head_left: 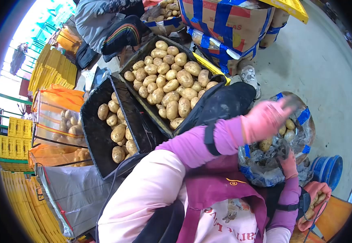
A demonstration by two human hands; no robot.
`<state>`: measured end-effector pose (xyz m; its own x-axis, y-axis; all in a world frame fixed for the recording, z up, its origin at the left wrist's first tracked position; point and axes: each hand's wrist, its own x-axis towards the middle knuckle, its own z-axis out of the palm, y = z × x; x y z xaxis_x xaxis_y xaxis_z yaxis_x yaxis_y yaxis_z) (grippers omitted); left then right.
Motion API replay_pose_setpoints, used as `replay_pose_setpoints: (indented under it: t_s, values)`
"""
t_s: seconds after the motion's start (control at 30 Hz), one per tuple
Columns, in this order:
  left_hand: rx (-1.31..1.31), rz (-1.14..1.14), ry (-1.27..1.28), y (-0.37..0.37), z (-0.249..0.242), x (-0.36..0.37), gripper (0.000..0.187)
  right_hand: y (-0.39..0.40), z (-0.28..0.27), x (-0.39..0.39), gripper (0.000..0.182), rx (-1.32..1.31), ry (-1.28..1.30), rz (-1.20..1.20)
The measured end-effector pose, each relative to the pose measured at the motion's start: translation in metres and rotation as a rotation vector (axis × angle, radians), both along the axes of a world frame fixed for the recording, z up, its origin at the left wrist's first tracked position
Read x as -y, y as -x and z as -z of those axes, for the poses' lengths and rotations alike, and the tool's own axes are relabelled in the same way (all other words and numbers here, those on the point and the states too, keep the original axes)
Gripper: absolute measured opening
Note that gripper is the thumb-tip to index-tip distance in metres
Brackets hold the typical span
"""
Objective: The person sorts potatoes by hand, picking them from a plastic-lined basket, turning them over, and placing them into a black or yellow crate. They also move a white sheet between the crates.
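My left hand (268, 118), in a pink glove with dark fingertips, is over the far side of a round-looking, plastic-lined box (304, 116) with blue tape. Its fingers are smeared by motion, so I cannot see whether they hold anything. My right hand (288, 163), gloved alike, reaches into the near side of that box. Its dark fingertips blend into crumpled grey wrapping (265, 160), hiding their grip. Several potatoes (265, 144) lie inside the box between the hands.
Left of my knee stand a large crate of potatoes (170, 86) and a black bin (91, 121) with more. A taped carton (228, 24) stands ahead. A blue bucket (327, 172) is at right. Another person (103, 28) sits at upper left, near stacked yellow crates (52, 69).
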<state>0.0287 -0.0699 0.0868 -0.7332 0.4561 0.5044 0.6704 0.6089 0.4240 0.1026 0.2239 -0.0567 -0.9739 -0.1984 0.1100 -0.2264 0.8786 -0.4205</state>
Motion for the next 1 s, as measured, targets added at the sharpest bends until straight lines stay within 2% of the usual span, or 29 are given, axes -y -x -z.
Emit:
replay_pose_setpoints:
  t_s: [0.03,0.1,0.13,0.17,0.2,0.23,0.27,0.3,0.33,0.37,0.43,0.5,0.53,0.6,0.67,0.7,0.77,0.8,0.83,0.9,0.97,1.0]
  values:
    - [-0.009,0.07,0.06,-0.003,-0.002,-0.013,0.064,0.004,-0.003,-0.005,0.04,0.0,-0.003,-0.002]
    - [0.032,0.076,0.092,-0.01,-0.001,-0.018,0.063,0.013,-0.011,-0.014,0.053,0.529,0.368,0.071]
    - [0.109,0.062,0.066,-0.009,-0.007,-0.009,0.061,0.015,-0.005,-0.022,0.053,0.535,0.365,0.059]
    - [0.187,0.047,0.041,-0.01,-0.012,0.009,0.059,0.011,0.004,-0.032,0.054,0.421,0.299,0.099]
    - [0.166,-0.045,-0.108,-0.012,-0.013,0.034,0.049,0.006,0.014,-0.038,0.054,0.307,0.235,0.139]
    - [0.048,-0.161,-0.333,-0.015,-0.01,0.059,0.042,0.001,0.021,-0.038,0.054,0.313,0.236,0.13]
    - [-0.024,-0.328,-0.336,-0.017,-0.005,0.087,0.041,-0.002,0.027,-0.038,0.05,0.173,0.13,0.12]
    - [-0.111,-0.39,-0.421,-0.019,-0.005,0.118,0.046,-0.002,0.029,-0.037,0.045,0.03,0.025,0.11]
    - [-0.094,-0.54,-0.504,-0.023,0.016,0.145,0.045,0.002,0.026,-0.033,0.045,0.029,0.027,0.104]
    - [-0.076,-0.69,-0.587,-0.03,0.044,0.172,0.044,0.004,0.016,-0.028,0.041,0.24,0.241,0.178]
    - [0.267,-0.833,-1.15,-0.064,0.077,0.214,0.034,0.012,0.004,-0.016,0.033,0.661,0.671,0.317]
    - [0.189,-0.948,0.151,-0.127,0.132,0.263,0.021,0.015,0.018,-0.019,0.032,0.637,0.67,0.252]
    - [0.327,-0.927,-0.615,-0.147,0.159,0.26,0.016,0.017,0.023,-0.018,0.032,0.604,0.669,0.192]
    - [0.432,-0.814,-1.38,-0.173,0.202,0.265,0.016,0.023,0.029,-0.012,0.031,0.53,0.631,0.145]
    - [0.49,-1.359,-1.432,-0.187,0.221,0.27,0.017,0.025,0.029,-0.006,0.029,0.449,0.588,0.102]
    - [0.404,-1.368,-1.37,-0.195,0.248,0.274,0.024,0.026,0.029,-0.003,0.029,0.429,0.581,0.092]
    - [0.404,-1.584,-0.736,-0.196,0.259,0.268,0.032,0.032,0.036,-0.002,0.028,0.397,0.576,0.078]
    - [0.433,-1.611,-0.577,-0.199,0.279,0.271,0.036,0.033,0.047,-0.01,0.028,0.367,0.509,0.048]
    - [0.436,-1.605,-0.584,-0.2,0.294,0.272,0.036,0.032,0.057,-0.02,0.029,0.339,0.439,0.021]
    - [0.256,-1.752,-0.445,-0.197,0.312,0.269,0.041,0.031,0.07,-0.037,0.028,0.37,0.422,0.06]
    - [0.325,-1.681,-0.505,-0.205,0.304,0.281,0.047,0.023,0.083,-0.058,0.028,0.406,0.407,0.112]
    - [0.227,-1.702,-0.303,-0.209,0.297,0.286,0.045,0.021,0.089,-0.069,0.028,0.414,0.352,0.177]
